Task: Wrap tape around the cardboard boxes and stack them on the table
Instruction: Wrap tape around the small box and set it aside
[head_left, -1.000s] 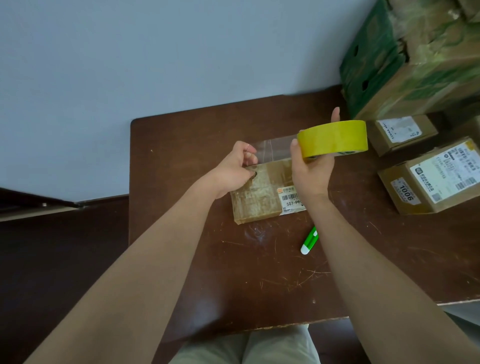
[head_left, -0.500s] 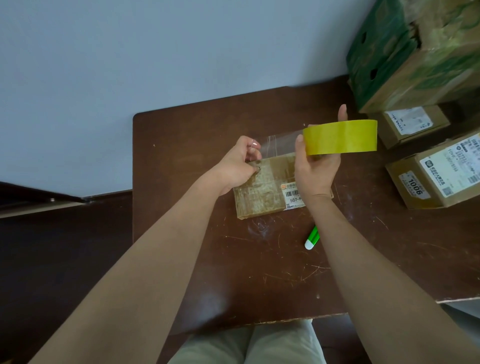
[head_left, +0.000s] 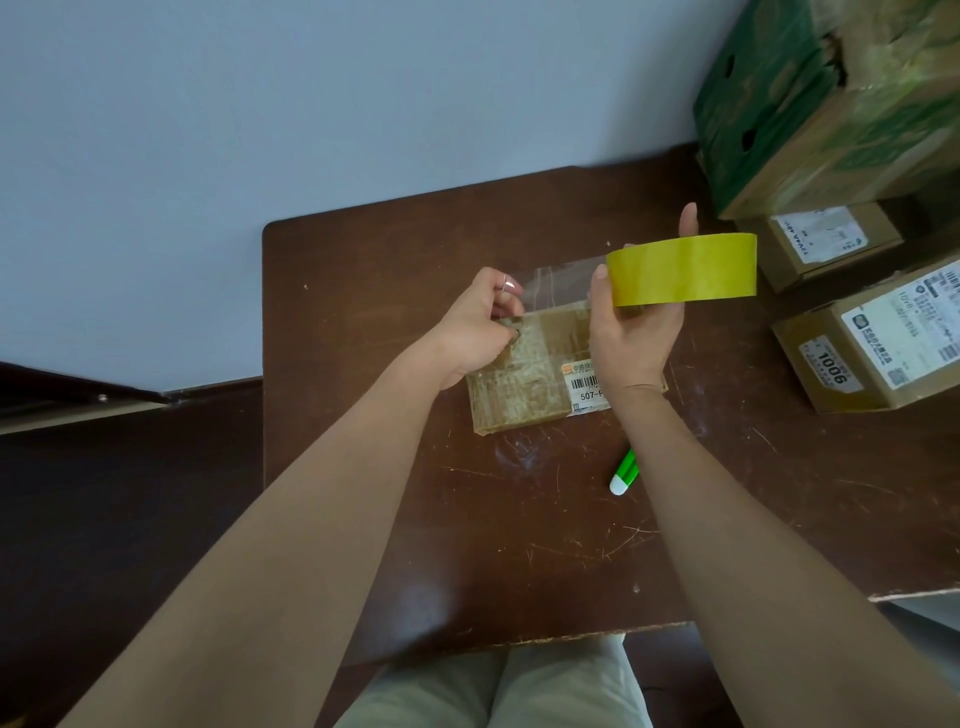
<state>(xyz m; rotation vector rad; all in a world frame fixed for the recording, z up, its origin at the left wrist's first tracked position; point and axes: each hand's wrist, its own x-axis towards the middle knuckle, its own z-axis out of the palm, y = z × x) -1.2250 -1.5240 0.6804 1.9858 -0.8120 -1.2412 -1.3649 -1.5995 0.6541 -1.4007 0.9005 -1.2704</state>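
at the middle of the table (head_left: 363, 519), under both hands, the flat cardboard box (head_left: 519, 395) is lying already glossy with tape. the left hand (head_left: 480, 332) is pinching the free end of a clear strip (head_left: 556, 288), while the right hand (head_left: 636, 338) is gripping the one yellow tape roll (head_left: 685, 268) — so wrapping looks mid-pass, stacking not begun. counted: one box in work, three more boxes at the right — one green (head_left: 831, 104), two brown (head_left: 826, 241) (head_left: 872, 343) — and one green pen (head_left: 623, 472).

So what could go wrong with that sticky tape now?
The clear strip is stretched in the air between the left hand and the yellow roll that the right hand holds. It might fold and stick to itself or to the fingers, or land crooked on the flat box.
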